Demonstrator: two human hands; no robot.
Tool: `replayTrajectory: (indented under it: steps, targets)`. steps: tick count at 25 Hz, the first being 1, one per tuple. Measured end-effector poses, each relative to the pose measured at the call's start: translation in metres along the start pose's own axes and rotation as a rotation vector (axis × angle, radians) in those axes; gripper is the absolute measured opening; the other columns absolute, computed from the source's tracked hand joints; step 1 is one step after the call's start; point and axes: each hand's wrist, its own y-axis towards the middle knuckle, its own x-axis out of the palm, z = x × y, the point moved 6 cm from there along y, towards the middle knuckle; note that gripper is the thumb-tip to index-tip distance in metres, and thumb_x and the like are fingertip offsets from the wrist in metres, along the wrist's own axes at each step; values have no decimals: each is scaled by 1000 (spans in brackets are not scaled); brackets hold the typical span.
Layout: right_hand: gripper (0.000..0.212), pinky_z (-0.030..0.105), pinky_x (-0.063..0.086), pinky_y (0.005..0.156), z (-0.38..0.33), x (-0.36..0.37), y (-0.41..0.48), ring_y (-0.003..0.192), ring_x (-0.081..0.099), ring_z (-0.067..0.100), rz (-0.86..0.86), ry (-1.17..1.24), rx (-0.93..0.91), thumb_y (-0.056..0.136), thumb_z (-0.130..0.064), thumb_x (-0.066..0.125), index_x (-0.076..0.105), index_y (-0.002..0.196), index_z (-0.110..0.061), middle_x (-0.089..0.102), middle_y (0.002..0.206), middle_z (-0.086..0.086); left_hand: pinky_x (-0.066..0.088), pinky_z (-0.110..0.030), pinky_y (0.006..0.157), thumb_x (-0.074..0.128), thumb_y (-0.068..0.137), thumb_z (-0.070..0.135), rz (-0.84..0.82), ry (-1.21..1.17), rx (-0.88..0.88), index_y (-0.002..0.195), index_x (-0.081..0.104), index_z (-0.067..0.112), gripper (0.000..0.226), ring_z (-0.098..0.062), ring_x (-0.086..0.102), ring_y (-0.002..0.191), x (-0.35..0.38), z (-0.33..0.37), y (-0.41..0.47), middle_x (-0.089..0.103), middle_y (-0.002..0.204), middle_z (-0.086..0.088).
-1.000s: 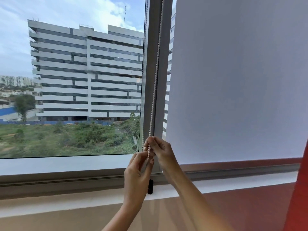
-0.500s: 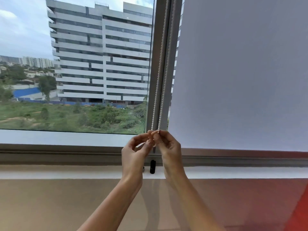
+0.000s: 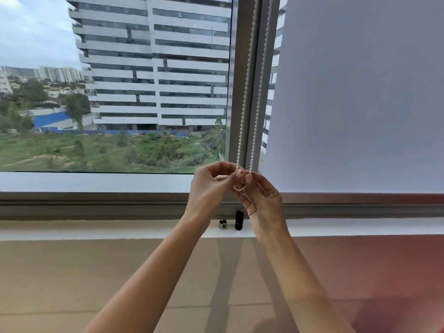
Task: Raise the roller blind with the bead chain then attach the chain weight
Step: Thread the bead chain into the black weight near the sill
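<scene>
**Both hands closed on the bottom loop of the bead chain**

Centrally in the head view, the white bead chain (image 3: 245,97) is seen hanging in two strands in front of the grey window mullion (image 3: 242,68), between the glass pane on the left and the roller blind (image 3: 360,92) on the right. The blind is drawn down, its lower edge lying just above the window's bottom rail (image 3: 96,205).

The bottom loop of the chain is held at the meeting point of the two hands. The left hand (image 3: 209,188) is raised with its fingers curled and thumb and forefinger pressed together on the left strand. The right hand (image 3: 264,203) is set against it, its fingertips (image 3: 248,180) pinched on the right strand, and a short curve of beads is seen hanging between the two grips. Both hands are touching one another at the fingertips.

Below the hands, on the white sill (image 3: 120,230), a black cylindrical chain weight (image 3: 239,220) is stood upright, apart from the chain. Just beside it on the left, a smaller dark and silvery piece (image 3: 223,224) is seen; what it is cannot be told.

Through the glass, a white multi-storey building (image 3: 156,68) and green scrubland are visible.
</scene>
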Motion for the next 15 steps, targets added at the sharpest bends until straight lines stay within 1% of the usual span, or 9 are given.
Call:
replayTrajectory:
  steps: [2,4,6,8,10,11,12,14,15]
  targets:
    - [15,23,58,70,6,-7,5,80,71,12,33,-22,17,72,-19,70,76,85,-18,77,82,-1,57,-31,79,75,78,18,49,70,32,89,71,5,18,-16,70,77,-6,-2,9,74,82,-6]
    - [15,21,56,73,17,-16,8,82,69,10,82,-158,-3,78,-20,68,75,91,-18,76,86,-4,58,-28,78,77,76,17,157,153,85,87,72,9,14,-12,70,75,-17,-6,18,74,80,-3]
    - [13,23,56,75,34,-26,7,82,67,10,117,-452,-41,85,-17,67,73,97,-18,75,90,-4,56,-20,72,78,74,18,224,206,128,85,73,13,13,-6,70,70,-26,-10,25,74,77,3]
    - [12,25,56,68,53,-32,4,71,64,9,143,-833,-112,86,-13,68,73,93,-22,74,84,-4,54,-15,68,79,73,17,230,220,144,83,73,14,12,-2,69,67,-32,-17,31,73,74,7]
    - [15,19,51,65,71,-33,3,65,61,6,138,-1132,-202,83,-7,69,72,87,-21,72,77,-5,54,-14,66,80,72,15,244,198,152,81,74,13,12,0,69,66,-37,-22,36,73,73,9]
    - [18,17,50,68,81,-33,5,68,61,5,119,-1244,-222,82,-3,67,72,87,-19,72,80,-3,54,-14,66,81,71,15,249,183,157,81,74,13,12,-1,69,66,-40,-25,40,73,73,9]
    - [22,19,50,73,93,-34,8,75,63,8,90,-1346,-210,82,2,63,72,91,-16,73,86,-1,55,-15,66,81,70,15,250,170,161,80,74,14,12,-2,69,65,-44,-28,44,73,72,9]
    - [37,27,50,86,114,-39,17,96,63,16,15,-1550,-120,82,12,51,68,106,-12,70,103,4,56,-17,66,82,70,16,248,150,158,80,74,15,13,-6,70,65,-51,-33,51,74,72,9]
    - [45,29,49,89,123,-42,22,103,60,19,-27,-1632,-67,81,15,45,65,113,-10,67,111,5,56,-19,66,82,70,17,242,142,156,80,74,14,13,-8,71,65,-54,-35,55,74,72,8]
